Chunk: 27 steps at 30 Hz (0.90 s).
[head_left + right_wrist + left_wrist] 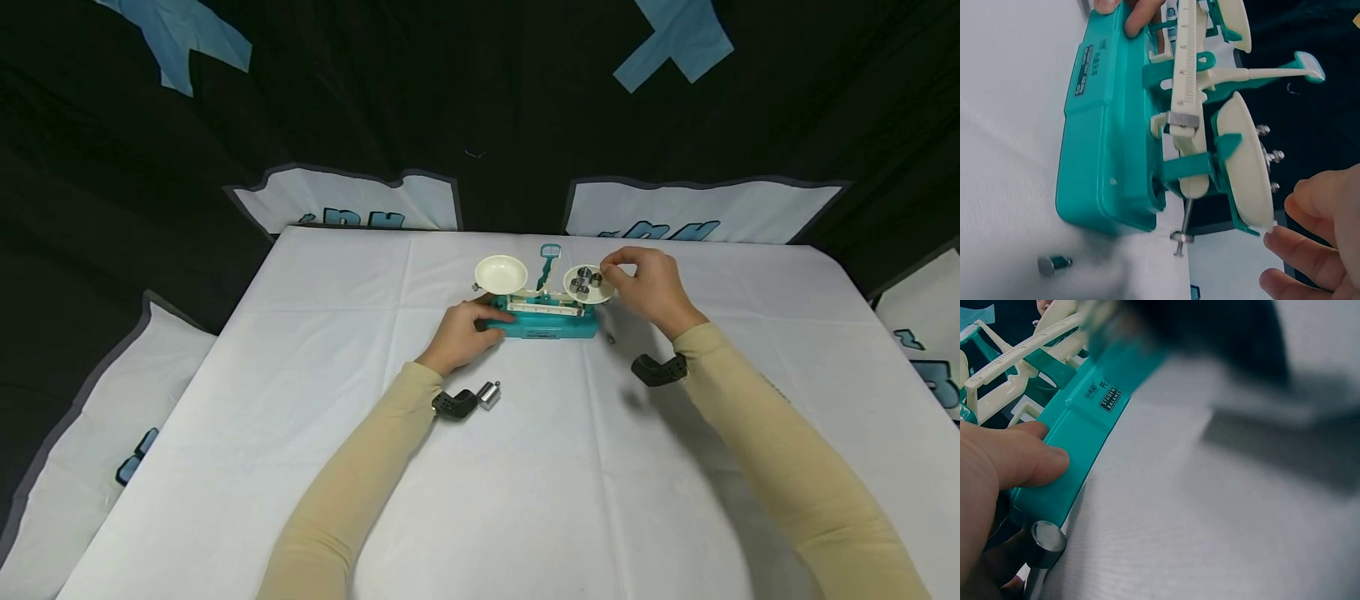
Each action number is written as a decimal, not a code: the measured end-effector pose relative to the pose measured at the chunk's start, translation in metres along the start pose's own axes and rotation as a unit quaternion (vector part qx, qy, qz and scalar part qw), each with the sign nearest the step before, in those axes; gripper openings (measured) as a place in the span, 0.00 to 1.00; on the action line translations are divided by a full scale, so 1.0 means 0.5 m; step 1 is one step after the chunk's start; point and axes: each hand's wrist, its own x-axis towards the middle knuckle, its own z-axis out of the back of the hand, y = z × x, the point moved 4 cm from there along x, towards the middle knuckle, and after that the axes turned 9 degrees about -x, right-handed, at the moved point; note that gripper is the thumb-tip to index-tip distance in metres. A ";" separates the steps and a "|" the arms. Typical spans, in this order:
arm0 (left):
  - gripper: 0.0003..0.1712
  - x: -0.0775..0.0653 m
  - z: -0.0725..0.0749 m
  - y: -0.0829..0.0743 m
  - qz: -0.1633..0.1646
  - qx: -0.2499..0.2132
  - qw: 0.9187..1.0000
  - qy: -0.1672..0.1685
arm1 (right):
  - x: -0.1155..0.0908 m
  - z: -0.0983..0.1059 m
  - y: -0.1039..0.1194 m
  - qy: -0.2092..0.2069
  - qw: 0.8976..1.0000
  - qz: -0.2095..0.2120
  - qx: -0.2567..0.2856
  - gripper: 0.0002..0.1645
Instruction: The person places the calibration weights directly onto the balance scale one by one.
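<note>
Teal balance (542, 325): set upright mid-surface, toward the far edge, long front face turned to the person, so both pans can probably be reached. Left end of its base held by the left hand (461, 329), grip clamped across it; likely done to stop it sliding or tipping. Metal weights (584, 273) grouped on the right pan (1244, 165), probably so the load is carried near centre. Right hand (648, 283) placed at that pan's outer rim; whether its grip is together on something small, or the rim is touched, cannot be told. Rider (1183, 120) seated on the beam scale. Larger metal cylinder (489, 396) left lying by the left wrist, small weight (1054, 265) off the base's right end, both likely parked within reach. White surface (480, 500) backed by black cloth (450, 100).
</note>
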 end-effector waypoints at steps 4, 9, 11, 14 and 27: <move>0.16 0.001 -0.002 0.000 0.001 0.002 1.000 0.001 | -0.009 0.014 -0.014 0.003 1.000 -0.011 -0.001 0.19; 0.16 0.001 -0.002 0.001 0.002 0.005 1.000 0.002 | -0.022 0.025 -0.043 0.004 1.000 -0.019 0.007 0.21; 0.16 0.000 -0.001 0.000 0.003 0.004 1.000 0.001 | -0.026 0.026 -0.054 0.003 1.000 -0.017 0.007 0.21; 0.16 -0.002 0.000 0.000 0.006 0.000 1.000 0.000 | -0.032 0.023 -0.069 0.009 1.000 -0.021 0.005 0.21; 0.16 -0.001 -0.001 0.001 0.004 0.003 1.000 -0.002 | -0.054 -0.046 -0.107 0.099 0.994 -0.016 -0.050 0.20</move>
